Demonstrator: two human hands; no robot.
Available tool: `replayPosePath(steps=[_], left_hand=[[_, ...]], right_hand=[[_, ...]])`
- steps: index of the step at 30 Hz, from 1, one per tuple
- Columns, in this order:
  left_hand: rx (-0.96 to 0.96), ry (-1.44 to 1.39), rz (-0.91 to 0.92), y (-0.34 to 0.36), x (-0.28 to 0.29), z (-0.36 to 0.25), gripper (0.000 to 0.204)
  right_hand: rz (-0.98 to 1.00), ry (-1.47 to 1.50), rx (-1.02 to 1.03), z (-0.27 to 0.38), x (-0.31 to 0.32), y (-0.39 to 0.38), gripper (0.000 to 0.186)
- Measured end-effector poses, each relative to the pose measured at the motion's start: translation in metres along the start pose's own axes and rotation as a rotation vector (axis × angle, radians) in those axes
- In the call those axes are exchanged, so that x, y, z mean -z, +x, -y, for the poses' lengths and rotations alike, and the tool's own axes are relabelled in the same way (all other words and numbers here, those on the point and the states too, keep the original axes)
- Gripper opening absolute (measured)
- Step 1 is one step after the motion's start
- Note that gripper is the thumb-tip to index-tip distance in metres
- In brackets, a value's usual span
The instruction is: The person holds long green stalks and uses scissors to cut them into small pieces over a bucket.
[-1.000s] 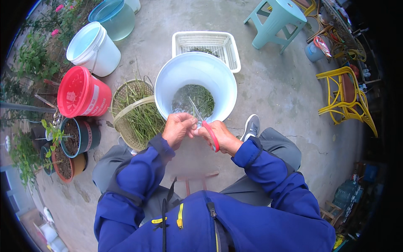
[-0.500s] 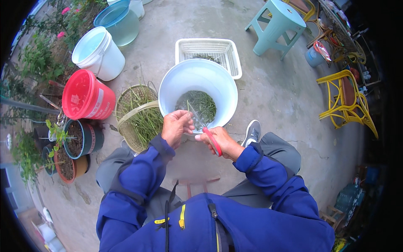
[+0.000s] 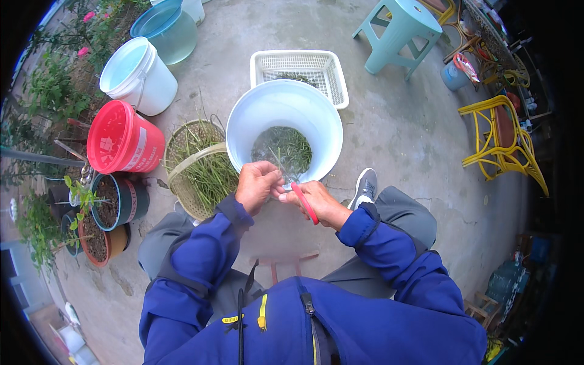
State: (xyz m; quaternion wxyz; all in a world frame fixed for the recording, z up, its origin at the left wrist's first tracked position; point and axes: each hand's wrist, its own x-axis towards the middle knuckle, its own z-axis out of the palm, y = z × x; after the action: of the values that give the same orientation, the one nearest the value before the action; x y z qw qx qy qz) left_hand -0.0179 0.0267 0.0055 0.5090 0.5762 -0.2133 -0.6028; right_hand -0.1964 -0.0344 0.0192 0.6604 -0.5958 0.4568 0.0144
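My left hand [image 3: 258, 185] pinches a thin green stem [image 3: 278, 159] over the near rim of a white bucket [image 3: 285, 100], which holds water and short cut greens [image 3: 289, 146]. My right hand [image 3: 325, 207] grips red-handled scissors [image 3: 304, 202], their blades pointing up into the bucket's opening, beside the stem and my left fingertips; whether they are spread is hard to make out. A woven basket [image 3: 178, 145] of long green stems [image 3: 204, 176] stands left of the bucket, and a white plastic sieve tray [image 3: 334, 79] with some greens sits just behind it.
A red bucket [image 3: 118, 140], a white pail [image 3: 146, 85], a teal tub [image 3: 173, 42] and potted plants [image 3: 121, 207] line the left. At right are a pale teal stool [image 3: 395, 36], yellow-framed chairs [image 3: 499, 140] and a blue container [image 3: 453, 76]. My shoe [image 3: 365, 185] lies right of the bucket.
My hands drew slightly apart half a second ago and are now closer again, the scissors beside my left fingertips. The whole view has shifted slightly as my head moved.
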Motion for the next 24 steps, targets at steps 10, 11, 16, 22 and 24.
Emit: replayPosePath(steps=[10, 11, 16, 22, 24], left_hand=[[-0.002, 0.093, -0.028, 0.007, -0.001, 0.008, 0.011], [0.002, 0.104, -0.055, 0.008, -0.004, 0.004, 0.010], [-0.134, 0.167, -0.202, 0.023, 0.007, 0.000, 0.013], [-0.254, 0.168, -0.238, 0.030, 0.017, -0.001, 0.034], [-0.317, 0.143, -0.283, 0.029, 0.033, -0.003, 0.047]], right_hand=[[-0.023, -0.041, -0.016, 0.008, -0.005, -0.005, 0.040], [-0.025, -0.007, -0.046, 0.010, -0.002, -0.004, 0.039], [-0.074, 0.203, -0.073, 0.044, 0.018, -0.006, 0.032], [-0.093, 0.502, 0.121, 0.063, 0.048, -0.012, 0.026], [-0.098, 0.498, 0.172, 0.069, 0.049, -0.015, 0.027]])
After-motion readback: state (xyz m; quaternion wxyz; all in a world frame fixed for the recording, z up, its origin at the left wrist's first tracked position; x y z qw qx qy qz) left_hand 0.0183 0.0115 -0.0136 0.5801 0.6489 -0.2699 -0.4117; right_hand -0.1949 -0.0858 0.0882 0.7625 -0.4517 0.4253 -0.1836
